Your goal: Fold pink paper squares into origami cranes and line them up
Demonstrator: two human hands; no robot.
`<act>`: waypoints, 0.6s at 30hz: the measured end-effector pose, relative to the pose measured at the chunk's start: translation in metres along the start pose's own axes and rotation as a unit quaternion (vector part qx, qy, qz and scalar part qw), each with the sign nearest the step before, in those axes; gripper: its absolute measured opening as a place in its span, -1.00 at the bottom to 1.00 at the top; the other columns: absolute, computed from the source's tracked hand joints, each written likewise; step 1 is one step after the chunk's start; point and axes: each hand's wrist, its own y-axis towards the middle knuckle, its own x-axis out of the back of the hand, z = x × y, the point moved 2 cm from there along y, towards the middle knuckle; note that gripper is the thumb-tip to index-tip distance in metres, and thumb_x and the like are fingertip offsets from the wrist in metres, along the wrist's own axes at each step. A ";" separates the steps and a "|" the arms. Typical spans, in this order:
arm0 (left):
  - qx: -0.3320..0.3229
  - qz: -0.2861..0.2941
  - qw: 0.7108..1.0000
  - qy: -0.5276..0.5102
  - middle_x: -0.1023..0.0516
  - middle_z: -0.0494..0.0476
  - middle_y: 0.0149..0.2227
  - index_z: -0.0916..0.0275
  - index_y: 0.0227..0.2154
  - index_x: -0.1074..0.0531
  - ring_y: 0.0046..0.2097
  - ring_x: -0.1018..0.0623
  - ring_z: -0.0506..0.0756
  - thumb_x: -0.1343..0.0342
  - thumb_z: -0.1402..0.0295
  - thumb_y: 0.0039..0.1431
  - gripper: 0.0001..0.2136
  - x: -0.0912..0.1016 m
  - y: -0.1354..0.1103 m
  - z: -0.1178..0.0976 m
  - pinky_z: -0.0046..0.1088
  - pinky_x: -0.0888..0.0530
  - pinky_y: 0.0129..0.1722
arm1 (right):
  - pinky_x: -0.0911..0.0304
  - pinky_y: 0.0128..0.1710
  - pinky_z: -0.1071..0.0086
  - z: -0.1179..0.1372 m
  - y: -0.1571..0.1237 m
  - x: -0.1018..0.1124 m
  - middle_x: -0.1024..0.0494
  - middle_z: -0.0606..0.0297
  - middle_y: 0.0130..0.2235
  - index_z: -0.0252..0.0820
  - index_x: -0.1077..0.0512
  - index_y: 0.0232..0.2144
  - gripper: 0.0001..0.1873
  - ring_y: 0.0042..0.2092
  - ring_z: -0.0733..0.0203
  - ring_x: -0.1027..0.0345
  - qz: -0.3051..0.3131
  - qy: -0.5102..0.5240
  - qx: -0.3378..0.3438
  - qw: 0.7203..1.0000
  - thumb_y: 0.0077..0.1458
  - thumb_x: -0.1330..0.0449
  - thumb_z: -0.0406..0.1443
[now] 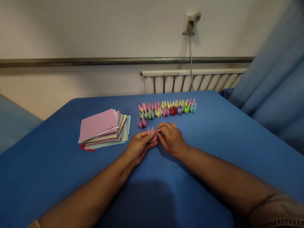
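Between my two hands is a pink origami crane (152, 134), its points sticking up above the fingers. My left hand (140, 144) grips it from the left, thumb in front. The fingertips of my right hand (171, 138) pinch its right side, partly covering it. Just beyond my fingers sits another pink folded crane (142, 123) by itself. Behind that, two rows of small folded paper cranes stand side by side, among them a dark red crane (173, 110), a bright green crane (186, 108) and a light blue crane (193, 107).
A stack of coloured paper squares (98, 126), pink on top, lies to the left on the blue-covered table (204, 190). Behind the table are a white radiator (201, 72), a metal rail (106, 61) and a wall socket (189, 23) with a hanging cord. A blue curtain (273, 69) hangs at the right.
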 end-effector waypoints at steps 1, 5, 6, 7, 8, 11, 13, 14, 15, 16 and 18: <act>-0.002 0.000 1.000 -0.001 -0.53 0.02 -0.45 0.32 -0.46 -0.52 -0.38 -0.51 -0.07 -0.37 0.30 -0.11 -0.79 0.000 0.000 0.000 -0.55 -0.49 -0.26 | -0.20 -0.16 0.22 0.000 -0.001 -0.001 -0.50 0.14 -0.20 -0.17 -0.36 -0.32 -0.92 -0.15 0.10 -0.36 -0.002 0.002 -0.004 1.000 0.19 -0.06 -0.37; -0.007 -0.003 1.000 -0.006 -0.54 0.03 -0.44 0.33 -0.45 -0.53 -0.37 -0.51 -0.07 -0.37 0.31 -0.11 -0.79 0.000 0.000 0.001 -0.54 -0.49 -0.24 | -0.21 -0.14 0.21 -0.001 -0.003 -0.002 -0.49 0.15 -0.17 -0.15 -0.37 -0.31 -0.92 -0.13 0.11 -0.36 -0.003 0.016 -0.016 1.000 0.17 -0.07 -0.37; -0.009 -0.004 1.000 -0.007 -0.54 0.03 -0.43 0.33 -0.45 -0.53 -0.37 -0.52 -0.07 -0.38 0.31 -0.12 -0.78 0.000 0.000 0.001 -0.54 -0.49 -0.24 | -0.21 -0.13 0.20 -0.001 -0.003 -0.002 -0.49 0.15 -0.17 -0.15 -0.37 -0.31 -0.91 -0.12 0.11 -0.36 -0.003 0.019 -0.020 1.000 0.18 -0.07 -0.37; -0.010 -0.006 1.000 -0.009 -0.54 0.03 -0.43 0.33 -0.45 -0.53 -0.37 -0.52 -0.07 -0.38 0.31 -0.13 -0.78 0.000 0.000 0.001 -0.55 -0.49 -0.24 | -0.21 -0.12 0.20 0.000 -0.003 -0.002 -0.49 0.15 -0.16 -0.14 -0.37 -0.30 -0.91 -0.11 0.11 -0.35 -0.001 0.022 -0.024 0.999 0.18 -0.07 -0.37; -0.012 -0.006 1.000 -0.010 -0.54 0.03 -0.43 0.33 -0.45 -0.53 -0.36 -0.52 -0.07 -0.38 0.31 -0.13 -0.78 0.001 0.001 0.001 -0.55 -0.49 -0.24 | -0.21 -0.12 0.19 0.000 -0.003 -0.003 -0.49 0.15 -0.16 -0.14 -0.37 -0.30 -0.91 -0.10 0.11 -0.35 0.000 0.025 -0.027 0.999 0.18 -0.07 -0.37; -0.021 -0.007 1.000 -0.015 -0.55 0.04 -0.42 0.33 -0.45 -0.53 -0.35 -0.53 -0.06 -0.38 0.31 -0.13 -0.78 0.001 0.002 0.002 -0.54 -0.49 -0.21 | -0.21 -0.11 0.19 0.002 -0.003 -0.003 -0.49 0.15 -0.16 -0.15 -0.37 -0.30 -0.91 -0.09 0.11 -0.35 -0.005 0.030 -0.037 0.999 0.18 -0.07 -0.37; -0.027 -0.007 0.999 -0.020 -0.57 0.06 -0.40 0.34 -0.44 -0.54 -0.32 -0.54 -0.04 -0.38 0.31 -0.12 -0.78 0.001 0.002 0.002 -0.52 -0.49 -0.18 | -0.21 -0.10 0.19 0.002 -0.003 -0.003 -0.49 0.15 -0.16 -0.15 -0.37 -0.31 -0.92 -0.09 0.11 -0.35 -0.015 0.034 -0.045 0.998 0.17 -0.07 -0.37; -0.029 -0.008 0.999 -0.023 -0.57 0.08 -0.38 0.34 -0.44 -0.54 -0.30 -0.54 -0.03 -0.38 0.32 -0.12 -0.78 0.001 0.001 0.002 -0.51 -0.49 -0.16 | -0.21 -0.10 0.19 0.002 -0.003 -0.004 -0.49 0.16 -0.17 -0.15 -0.37 -0.31 -0.93 -0.08 0.11 -0.35 -0.018 0.037 -0.048 0.998 0.17 -0.08 -0.37; -0.031 -0.008 0.999 -0.026 -0.58 0.09 -0.36 0.34 -0.43 -0.54 -0.28 -0.55 -0.02 -0.38 0.33 -0.13 -0.78 0.001 0.001 0.002 -0.50 -0.49 -0.14 | -0.21 -0.09 0.19 0.002 -0.003 -0.004 -0.49 0.17 -0.17 -0.14 -0.37 -0.32 -0.93 -0.08 0.12 -0.35 -0.019 0.040 -0.051 0.998 0.16 -0.09 -0.37; -0.032 -0.008 0.999 -0.029 -0.58 0.09 -0.35 0.35 -0.43 -0.53 -0.27 -0.55 -0.02 -0.39 0.34 -0.13 -0.78 0.001 0.001 0.002 -0.49 -0.48 -0.13 | -0.21 -0.10 0.19 0.002 -0.003 -0.005 -0.50 0.17 -0.18 -0.14 -0.37 -0.32 -0.94 -0.08 0.12 -0.36 -0.020 0.044 -0.054 0.997 0.15 -0.10 -0.37; -0.030 -0.008 0.999 -0.031 -0.58 0.09 -0.37 0.35 -0.44 -0.52 -0.28 -0.55 -0.02 -0.39 0.35 -0.15 -0.78 0.000 0.000 0.002 -0.49 -0.48 -0.14 | -0.22 -0.10 0.19 0.001 -0.003 -0.005 -0.50 0.19 -0.18 -0.13 -0.37 -0.34 -0.94 -0.08 0.12 -0.36 -0.020 0.048 -0.058 0.997 0.14 -0.10 -0.37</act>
